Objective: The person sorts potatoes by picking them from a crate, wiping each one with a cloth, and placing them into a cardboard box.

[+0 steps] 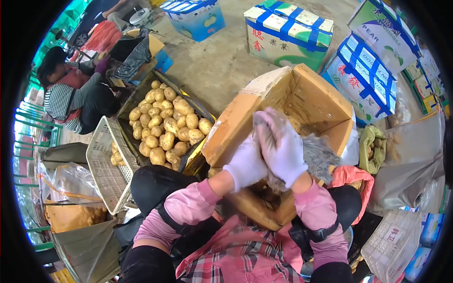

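My left hand (pixel 247 162) and my right hand (pixel 281 146), both in pale dirty gloves, are pressed together over an open cardboard box (pixel 318 99). The fingers of both are closed against each other, and anything between them is hidden. Grey fluffy material (pixel 317 155) lies in the box beside my right hand. To the left of the box, a crate of potatoes (pixel 165 125) stands full. A red bag (pixel 350 177) is by my right knee.
Blue-taped cartons (pixel 289 35) stand ahead and to the right. A white basket (pixel 101 153) leans at the left, a green sack (pixel 370 158) sits right, and a white crate (pixel 390 243) lies lower right. A person (pixel 78 89) crouches at the upper left.
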